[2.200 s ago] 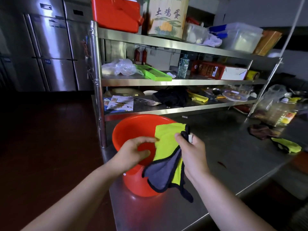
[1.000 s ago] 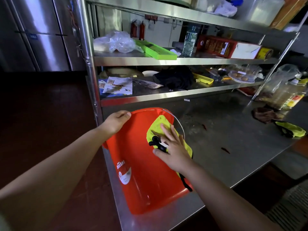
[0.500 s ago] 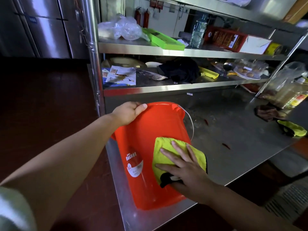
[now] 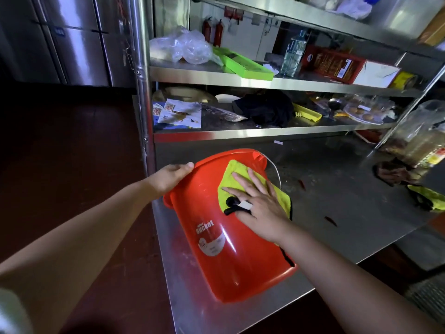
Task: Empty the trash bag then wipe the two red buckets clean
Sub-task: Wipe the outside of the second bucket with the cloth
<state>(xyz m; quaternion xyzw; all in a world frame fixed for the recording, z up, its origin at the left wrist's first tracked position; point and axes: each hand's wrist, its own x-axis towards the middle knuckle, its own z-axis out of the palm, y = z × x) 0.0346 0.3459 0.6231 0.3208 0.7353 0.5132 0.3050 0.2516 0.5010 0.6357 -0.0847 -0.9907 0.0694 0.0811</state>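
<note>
I see the red bucket (image 4: 224, 239) tipped on its side at the near left corner of the steel counter (image 4: 342, 203), its base toward me and its mouth facing the shelves, with a white "Bucket" label (image 4: 209, 237) on the wall that faces up; my left hand (image 4: 172, 175) grips the rim at the upper left, fingers curled over the edge; my right hand (image 4: 256, 201) lies flat on the yellow cloth (image 4: 234, 175), fingers straight and spread, pressing it against the upper side of the bucket near the rim; the cloth's black hanging loop (image 4: 230, 204) sticks out just under my thumb; the wire handle (image 4: 277, 173) arcs off the right of the rim; a second yellow cloth (image 4: 431, 197) lies well apart at the counter's far right, just beside a dark brown rag (image 4: 392, 174); on the shelves behind sit a green tray (image 4: 243, 66), a water bottle (image 4: 293, 56) and a crumpled clear bag (image 4: 183, 44).
</note>
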